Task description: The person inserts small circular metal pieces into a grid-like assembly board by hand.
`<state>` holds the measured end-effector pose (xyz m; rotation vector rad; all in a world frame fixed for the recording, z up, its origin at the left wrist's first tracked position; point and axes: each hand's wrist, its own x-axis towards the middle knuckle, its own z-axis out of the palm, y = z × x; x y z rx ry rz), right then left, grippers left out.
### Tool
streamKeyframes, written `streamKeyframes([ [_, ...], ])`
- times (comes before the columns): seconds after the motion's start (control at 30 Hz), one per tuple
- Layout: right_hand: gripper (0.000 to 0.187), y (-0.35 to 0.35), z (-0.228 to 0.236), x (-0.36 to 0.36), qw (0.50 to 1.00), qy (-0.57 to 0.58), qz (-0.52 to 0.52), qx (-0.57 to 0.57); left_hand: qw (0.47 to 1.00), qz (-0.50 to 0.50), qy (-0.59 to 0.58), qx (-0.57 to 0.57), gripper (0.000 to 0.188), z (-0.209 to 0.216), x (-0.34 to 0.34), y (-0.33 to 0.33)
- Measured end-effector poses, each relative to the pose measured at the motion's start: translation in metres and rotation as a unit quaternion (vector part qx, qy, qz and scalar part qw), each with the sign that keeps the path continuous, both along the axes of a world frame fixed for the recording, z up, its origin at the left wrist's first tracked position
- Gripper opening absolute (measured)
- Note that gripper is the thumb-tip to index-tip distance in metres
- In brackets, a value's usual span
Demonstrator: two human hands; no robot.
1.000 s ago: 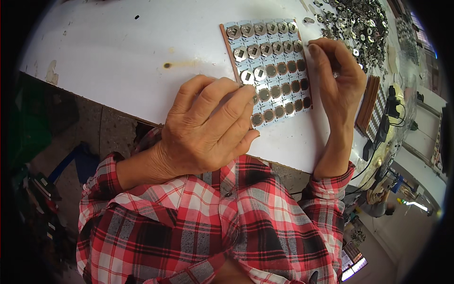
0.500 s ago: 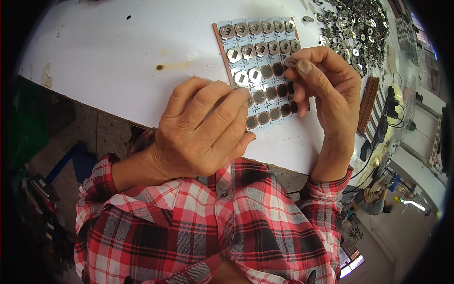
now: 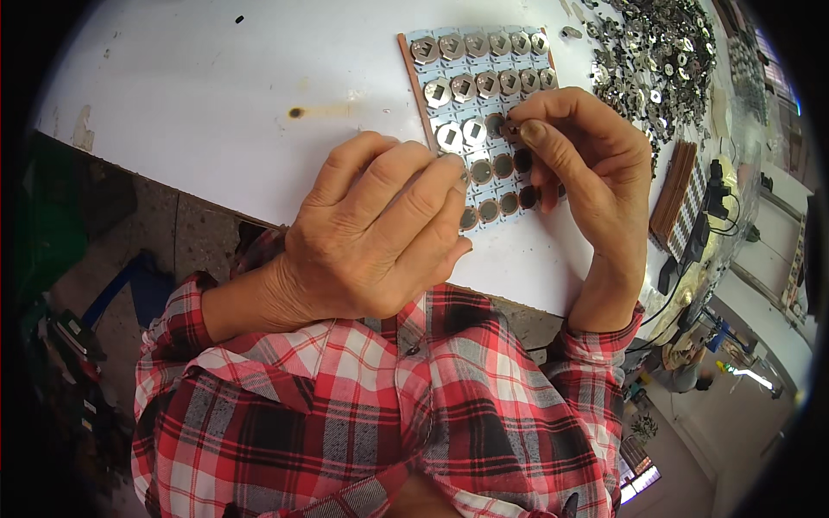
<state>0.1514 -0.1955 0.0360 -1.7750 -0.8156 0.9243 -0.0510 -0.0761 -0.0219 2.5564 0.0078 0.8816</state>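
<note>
A light-blue circuit board panel [image 3: 449,73] with brown side strips lies on the white table. Silvery metal clips with square cut-outs cover its two far rows. Two more clips [image 3: 474,131] sit at the left of the third row; nearer rows show bare dark round pads [image 3: 489,211]. My right hand [image 3: 587,164] pinches a small metal clip [image 3: 513,129] between thumb and forefinger, just above the third row; my fingers partly cover it. My left hand [image 3: 371,224] is curled at the panel's left edge, its fingertips hidden, so what it holds does not show.
A heap of loose metal clips [image 3: 661,60] spreads across the table's far right. Beside my right wrist stands a stack of similar panels [image 3: 676,198], with black plugs and cables [image 3: 712,203] next to it. The table's near edge runs in front of my shirt.
My right hand has moved left and nearer, bringing the clip over the third row beside the two seated clips. The left hand stays curled at the panel's edge. The view has shifted slightly.
</note>
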Motion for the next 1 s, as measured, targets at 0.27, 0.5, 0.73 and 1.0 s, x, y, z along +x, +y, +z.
streamKeyframes([
  [0.27,0.01,0.01,-0.01,-0.004,0.942,-0.311,0.112,0.054,1.0,-0.014,-0.014,0.014,0.037,0.0,0.003,-0.001],
  [0.5,0.014,0.011,-0.008,-0.003,0.921,-0.344,0.169,0.067,1.0,-0.012,-0.019,0.006,0.036,0.0,0.003,-0.001],
  [0.73,0.009,0.011,-0.005,-0.001,0.952,-0.272,0.139,0.031,1.0,-0.017,-0.017,-0.001,0.037,0.0,0.003,-0.001],
  [1.0,0.007,0.01,-0.01,-0.005,0.919,-0.363,0.149,0.034,1.0,-0.013,-0.024,-0.004,0.038,0.0,0.002,-0.002],
])
